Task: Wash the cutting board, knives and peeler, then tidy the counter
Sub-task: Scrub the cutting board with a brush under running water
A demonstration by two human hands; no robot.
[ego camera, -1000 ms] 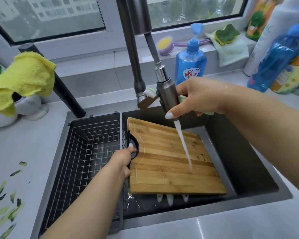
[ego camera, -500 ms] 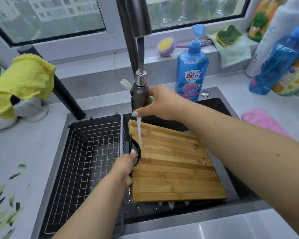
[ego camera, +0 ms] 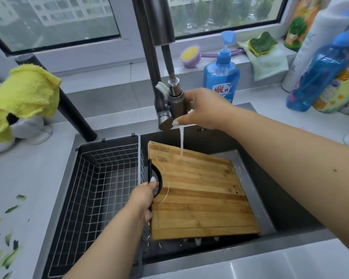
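A bamboo cutting board [ego camera: 201,196] lies tilted in the dark sink [ego camera: 278,200]. My left hand [ego camera: 144,195] grips its black handle at the left edge. My right hand [ego camera: 199,110] grips the pull-out spray head [ego camera: 176,105] of the tap above the board's far edge. A thin stream of water [ego camera: 181,140] falls onto the board's far part. A few pale handle tips [ego camera: 197,241] stick out under the board's near edge; what they belong to is hidden.
A wire basket [ego camera: 101,190] fills the sink's left half. Green peel scraps [ego camera: 4,250] lie on the left counter below a yellow cloth [ego camera: 22,97]. Blue soap bottle [ego camera: 222,75], brush [ego camera: 189,55], sponge [ego camera: 261,43] and more bottles [ego camera: 318,71] stand behind and right.
My right hand has swung the spray head left and then back toward the board's far middle. The stream now lands on the far edge. My left hand keeps its hold.
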